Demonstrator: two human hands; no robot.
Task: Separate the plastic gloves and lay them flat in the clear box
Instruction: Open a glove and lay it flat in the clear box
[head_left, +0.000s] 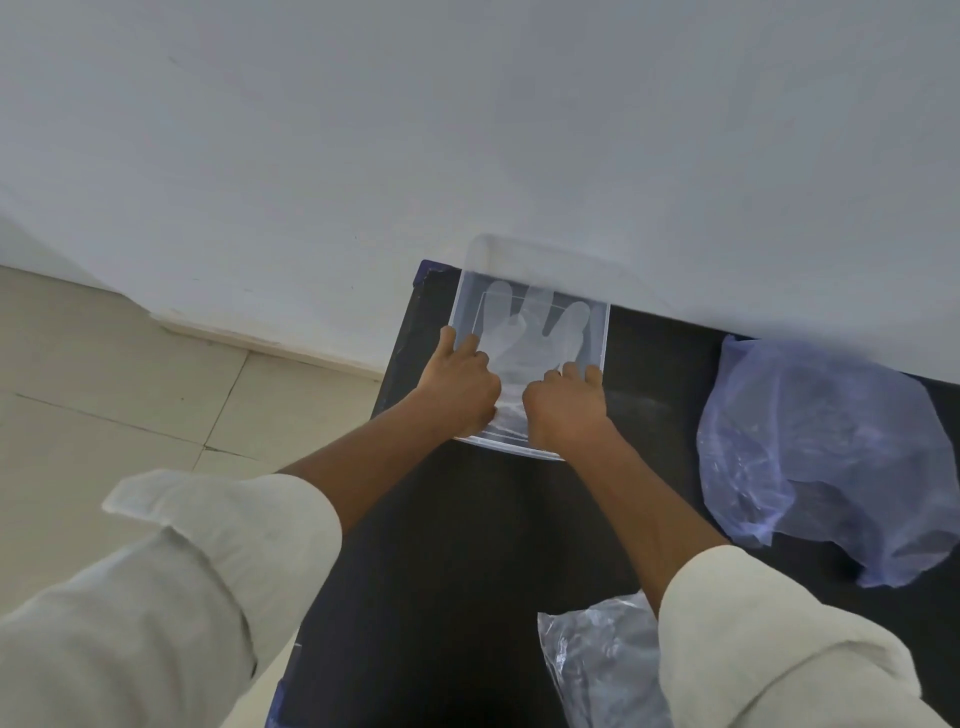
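Note:
A clear box (602, 332) stands at the far left of a black table, against the wall. A translucent plastic glove (535, 332) lies flat in it, fingers pointing toward the wall. My left hand (460, 387) presses down on the glove's cuff end at the box's near left, fingers curled. My right hand (566, 405) presses beside it at the near right, fingers bent onto the glove. Whether either hand pinches the plastic cannot be made out.
The black table (467, 545) ends at the left, with tiled floor (104, 395) beyond. A bluish crumpled plastic bag (821, 467) lies at the right. A clear plastic packet (597, 660) lies near my right sleeve. A white wall (467, 130) runs behind.

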